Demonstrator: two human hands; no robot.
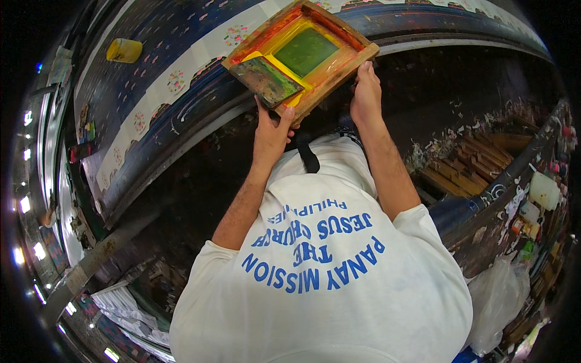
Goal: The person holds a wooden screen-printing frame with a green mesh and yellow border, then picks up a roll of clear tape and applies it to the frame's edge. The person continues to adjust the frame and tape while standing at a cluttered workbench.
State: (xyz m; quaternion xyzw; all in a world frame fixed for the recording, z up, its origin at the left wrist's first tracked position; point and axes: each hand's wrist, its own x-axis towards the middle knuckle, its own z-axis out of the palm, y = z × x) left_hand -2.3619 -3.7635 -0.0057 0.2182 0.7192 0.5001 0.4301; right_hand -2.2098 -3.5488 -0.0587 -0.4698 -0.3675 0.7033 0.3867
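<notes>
A wooden screen-printing frame (336,85), smeared with red and yellow ink, is held up tilted in both hands over the near edge of a long table. Its green mesh window (305,51) has yellow ink around it. A flat squeegee (267,80) with a dark, stained face lies slantwise inside the frame's left part. My left hand (272,133) grips the near left corner, thumb on top, fingertips by the squeegee's lower edge. My right hand (367,94) is closed on the frame's right corner. Its fingers are partly hidden underneath.
White pieces with floral prints (176,81) line the long dark table (175,42). A yellow-stained container (124,51) lies on it at the left. Wooden frames (472,163) are stacked at right, near a clear plastic bag (499,296) and a white jug (544,191).
</notes>
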